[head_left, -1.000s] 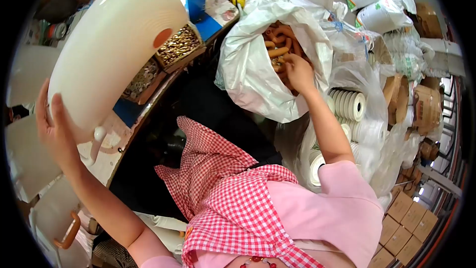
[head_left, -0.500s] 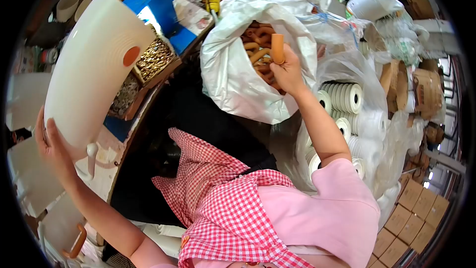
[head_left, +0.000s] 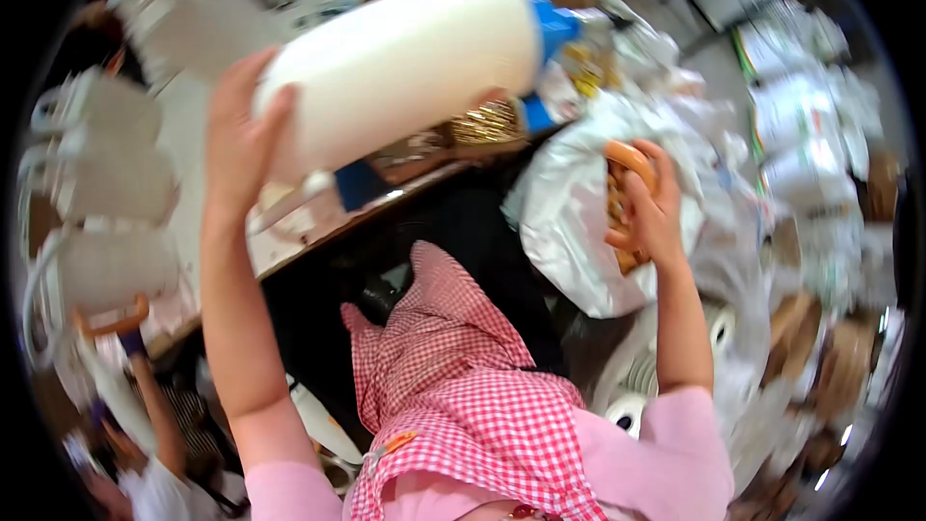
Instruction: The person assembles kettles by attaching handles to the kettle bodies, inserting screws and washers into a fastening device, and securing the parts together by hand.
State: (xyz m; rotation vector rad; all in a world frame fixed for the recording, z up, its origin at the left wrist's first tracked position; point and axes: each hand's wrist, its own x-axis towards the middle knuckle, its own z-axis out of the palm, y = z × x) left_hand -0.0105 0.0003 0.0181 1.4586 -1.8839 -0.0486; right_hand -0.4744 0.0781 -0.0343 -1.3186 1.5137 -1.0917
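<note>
My left hand (head_left: 241,135) grips the near end of a large white plastic bucket (head_left: 405,63), which lies on its side above the worktable. The bucket's far end meets a blue fixture (head_left: 555,27). My right hand (head_left: 651,207) is closed around a curved orange-brown plastic handle (head_left: 632,162), just over the mouth of a white plastic bag (head_left: 564,222). Several similar handles (head_left: 617,198) lie inside that bag, partly covered by my hand. Blur hides the finer details of the bucket.
A box of brass-coloured small parts (head_left: 487,123) sits on the table under the bucket. White pails (head_left: 106,193) stand at the left. Another person's arm (head_left: 159,410) is at the lower left, by an orange handle. White spools (head_left: 627,415) are at the lower right.
My view has turned, and the bucket now lies closer to level. The right hand still holds a handle, now turned so its curve shows. Another person has come into view at lower left.
</note>
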